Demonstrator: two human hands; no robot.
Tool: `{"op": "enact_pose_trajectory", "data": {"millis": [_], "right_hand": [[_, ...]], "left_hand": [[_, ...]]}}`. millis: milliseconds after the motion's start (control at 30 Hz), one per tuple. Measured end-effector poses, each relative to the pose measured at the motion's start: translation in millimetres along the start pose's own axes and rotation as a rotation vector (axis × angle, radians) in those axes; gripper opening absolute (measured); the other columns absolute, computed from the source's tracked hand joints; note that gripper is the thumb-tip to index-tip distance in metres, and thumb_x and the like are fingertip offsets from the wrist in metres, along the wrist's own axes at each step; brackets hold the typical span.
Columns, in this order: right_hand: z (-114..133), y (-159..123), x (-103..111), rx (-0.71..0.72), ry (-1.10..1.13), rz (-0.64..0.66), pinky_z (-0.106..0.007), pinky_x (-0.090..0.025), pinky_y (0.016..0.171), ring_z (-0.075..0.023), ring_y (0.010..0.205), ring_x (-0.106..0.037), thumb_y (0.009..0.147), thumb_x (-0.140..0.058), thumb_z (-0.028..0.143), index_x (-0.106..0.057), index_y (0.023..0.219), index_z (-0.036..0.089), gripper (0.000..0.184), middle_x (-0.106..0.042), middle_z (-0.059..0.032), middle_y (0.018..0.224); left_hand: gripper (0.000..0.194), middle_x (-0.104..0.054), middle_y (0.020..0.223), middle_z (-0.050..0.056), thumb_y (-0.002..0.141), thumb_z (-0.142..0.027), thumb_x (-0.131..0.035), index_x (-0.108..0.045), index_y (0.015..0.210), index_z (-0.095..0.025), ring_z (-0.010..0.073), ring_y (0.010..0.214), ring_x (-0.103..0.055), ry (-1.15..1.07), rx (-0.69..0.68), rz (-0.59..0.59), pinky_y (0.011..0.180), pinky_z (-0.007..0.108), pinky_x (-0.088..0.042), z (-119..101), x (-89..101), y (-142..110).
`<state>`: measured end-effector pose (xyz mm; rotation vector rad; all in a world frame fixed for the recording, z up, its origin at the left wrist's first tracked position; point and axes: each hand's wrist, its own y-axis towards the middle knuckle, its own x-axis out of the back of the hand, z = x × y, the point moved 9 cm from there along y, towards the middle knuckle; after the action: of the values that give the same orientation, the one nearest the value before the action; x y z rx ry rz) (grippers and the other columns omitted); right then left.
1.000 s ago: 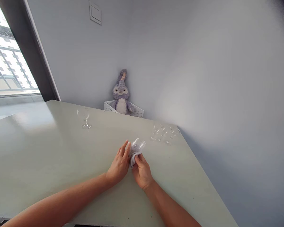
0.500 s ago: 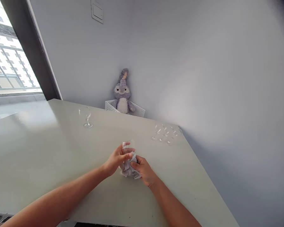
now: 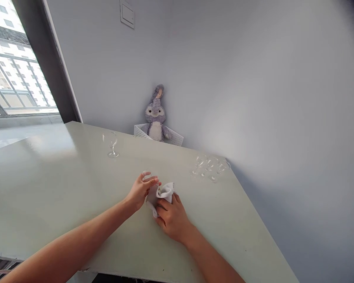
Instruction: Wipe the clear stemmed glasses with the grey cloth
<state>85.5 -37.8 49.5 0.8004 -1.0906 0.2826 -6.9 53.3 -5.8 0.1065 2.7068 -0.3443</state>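
Note:
My left hand (image 3: 139,192) is closed around a clear stemmed glass (image 3: 148,174), over the middle of the table. The glass is partly hidden by my fingers, and its lower part is hard to make out. Bunched in my right hand (image 3: 173,216) is a white cloth (image 3: 166,190), pressed close against the glass's lower end. One fold of the cloth hangs down between the two hands.
On the pale table (image 3: 61,184), another stemmed glass (image 3: 113,153) stands upright at the back left. Several similar glasses (image 3: 213,179) are grouped near the right edge by the wall. A purple plush rabbit (image 3: 156,114) sits in a white basket (image 3: 176,139) behind the table.
My left hand has shifted the glass slightly left and turned it. My right hand has rolled over, palm down, and the cloth now bunches up at its fingers, apart from the glass's bowl.

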Motion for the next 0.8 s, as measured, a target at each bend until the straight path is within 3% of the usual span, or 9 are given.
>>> {"op": "enact_pose_trajectory", "data": {"millis": [67, 167, 267, 333, 433, 500, 600, 733, 800], "right_hand": [[-12, -1, 6, -0.086, 0.139, -0.042, -0.035, -0.038, 0.079, -0.0193, 0.086, -0.048, 0.079, -0.053, 0.034, -0.060, 0.074, 0.019, 0.018, -0.058, -0.0040, 0.087], [-52, -9, 10, -0.375, 0.526, -0.212, -0.028, -0.040, 0.069, -0.0152, 0.077, -0.049, 0.084, -0.045, 0.040, -0.058, 0.079, 0.018, 0.026, -0.056, -0.0034, 0.086], [-86, -24, -10, -0.702, 0.965, -0.343, -0.024, -0.039, 0.058, -0.0125, 0.064, -0.048, 0.082, -0.046, 0.047, -0.056, 0.084, 0.017, 0.032, -0.052, 0.0002, 0.070], [-92, -28, -30, -0.846, 1.240, -0.373, -0.024, -0.038, 0.055, -0.0121, 0.060, -0.048, 0.076, -0.052, 0.052, -0.057, 0.081, 0.016, 0.036, -0.052, 0.0009, 0.065], [-82, -27, -52, -0.938, 1.535, -0.342, -0.024, -0.039, 0.053, -0.0125, 0.056, -0.049, 0.067, -0.061, 0.053, -0.058, 0.075, 0.016, 0.038, -0.054, 0.0005, 0.061], [-71, -24, -60, -0.943, 1.620, -0.255, -0.024, -0.039, 0.052, -0.0117, 0.051, -0.048, 0.063, -0.066, 0.050, -0.059, 0.069, 0.015, 0.037, -0.052, 0.0016, 0.055], [-51, -23, -63, -0.879, 1.604, 0.018, -0.022, -0.036, 0.049, -0.0085, 0.047, -0.043, 0.062, -0.069, 0.046, -0.060, 0.068, 0.012, 0.035, -0.048, 0.0030, 0.052], [-22, -28, -49, -0.639, 1.522, 0.460, -0.018, -0.031, 0.047, -0.0059, 0.050, -0.039, 0.064, -0.070, 0.041, -0.062, 0.073, 0.012, 0.032, -0.049, 0.0031, 0.059], [-14, -32, -37, -0.540, 1.508, 0.594, -0.018, -0.032, 0.048, -0.0067, 0.053, -0.041, 0.064, -0.069, 0.041, -0.062, 0.076, 0.012, 0.032, -0.050, 0.0028, 0.062]], "left_hand": [[0.056, -0.062, 0.102, 0.009, 0.064, -0.034, -0.071, -0.040, 0.109, -0.021, 0.0198, 0.084, -0.063, -0.016, -0.002, 0.023, 0.063, 0.027, -0.049, -1, -2.9, -1], [0.051, -0.060, 0.106, 0.010, 0.066, -0.032, -0.070, -0.041, 0.107, -0.021, 0.0178, 0.084, -0.063, -0.059, -0.036, 0.046, 0.069, 0.029, -0.050, -7, -9.3, -4], [0.050, -0.055, 0.113, 0.010, 0.067, -0.028, -0.069, -0.041, 0.107, -0.022, 0.0197, 0.092, -0.061, -0.107, -0.130, 0.076, 0.082, 0.037, -0.048, -19, -17.9, -12], [0.055, -0.053, 0.115, 0.010, 0.066, -0.028, -0.070, -0.038, 0.110, -0.024, 0.0229, 0.096, -0.060, -0.089, -0.207, 0.079, 0.086, 0.041, -0.046, -27, -21.6, -17], [0.060, -0.051, 0.117, 0.009, 0.065, -0.029, -0.070, -0.035, 0.113, -0.026, 0.0247, 0.100, -0.058, -0.006, -0.307, 0.055, 0.087, 0.043, -0.044, -38, -22.6, -18], [0.060, -0.049, 0.118, 0.009, 0.065, -0.031, -0.069, -0.033, 0.114, -0.026, 0.0241, 0.102, -0.057, 0.061, -0.341, 0.048, 0.088, 0.042, -0.044, -42, -23.6, -11], [0.063, -0.050, 0.115, 0.010, 0.064, -0.031, -0.069, -0.033, 0.115, -0.025, 0.0230, 0.101, -0.057, 0.181, -0.332, 0.072, 0.087, 0.041, -0.044, -42, -32.6, 10], [0.066, -0.050, 0.108, 0.008, 0.060, -0.026, -0.071, -0.035, 0.115, -0.026, 0.0215, 0.096, -0.058, 0.297, -0.302, 0.190, 0.078, 0.037, -0.048, -24, -66.7, 38], [0.066, -0.050, 0.105, 0.007, 0.060, -0.023, -0.070, -0.035, 0.116, -0.026, 0.0204, 0.094, -0.058, 0.333, -0.297, 0.251, 0.074, 0.034, -0.049, -11, -89.0, 47]]}}
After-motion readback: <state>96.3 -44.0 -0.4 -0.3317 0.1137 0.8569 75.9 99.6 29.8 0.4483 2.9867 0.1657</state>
